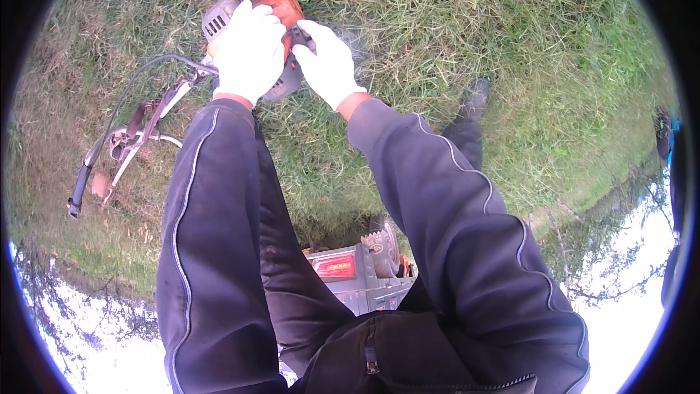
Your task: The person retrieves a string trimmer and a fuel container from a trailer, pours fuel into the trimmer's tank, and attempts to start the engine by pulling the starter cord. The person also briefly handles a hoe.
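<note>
A brush cutter's engine, with an orange cover and grey vented housing, lies on the grass at the upper left. My left hand, in a white glove, is laid over the top of the housing with its fingers closed round it. At the engine's right side my right hand, also gloved, has thumb and fingers bent together at a small dark part beside the orange cover. Whatever sits between those fingertips is hidden. A black cable curves from the engine to a dark control grip on the left.
A harness strap lies beside the cable. Close to my body stands a grey case with a red label, and a toothed round blade is by it. My boot is at right. Another person's dark clothing shows at the right rim.
</note>
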### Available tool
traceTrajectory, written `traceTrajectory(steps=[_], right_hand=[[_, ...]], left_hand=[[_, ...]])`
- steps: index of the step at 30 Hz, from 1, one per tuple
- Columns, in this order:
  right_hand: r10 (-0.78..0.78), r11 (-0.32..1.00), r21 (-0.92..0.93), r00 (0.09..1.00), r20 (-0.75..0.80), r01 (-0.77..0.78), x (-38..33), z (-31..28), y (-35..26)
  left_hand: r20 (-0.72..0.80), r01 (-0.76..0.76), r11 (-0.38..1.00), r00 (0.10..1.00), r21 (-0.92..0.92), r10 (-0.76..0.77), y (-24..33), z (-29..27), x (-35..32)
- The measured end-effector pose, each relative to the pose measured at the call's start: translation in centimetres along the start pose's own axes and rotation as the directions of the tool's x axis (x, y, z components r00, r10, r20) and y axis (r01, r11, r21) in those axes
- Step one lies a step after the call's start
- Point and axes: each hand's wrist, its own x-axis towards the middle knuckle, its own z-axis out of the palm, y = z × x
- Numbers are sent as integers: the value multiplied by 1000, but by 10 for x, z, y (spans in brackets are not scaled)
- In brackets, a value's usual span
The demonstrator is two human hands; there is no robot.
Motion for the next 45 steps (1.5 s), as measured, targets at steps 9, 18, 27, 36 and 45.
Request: traceTrajectory(steps=[9, 18, 27, 36, 45], right_hand=[[114, 936, 303, 970, 214, -177, 29, 5, 0], [75, 975, 167, 922, 380, -148, 40, -14, -5], [163, 871, 406, 942, 294, -277, 52, 2, 17], [157, 921, 323, 967, 202, -217, 64, -4, 12], [515, 600, 369, 695, 501, -710, -308, -518, -273]], left_hand=[[178, 138, 984, 977, -115, -116, 3, -1, -1], [143, 160, 983, 979, -86, -147, 5, -2, 1], [173, 153, 983, 976, -102, -134, 3, 11, 2], [140, 134, 988, 983, -83, -122, 7, 4, 17], [164, 78, 996, 984, -34, -71, 1, 12, 10]])
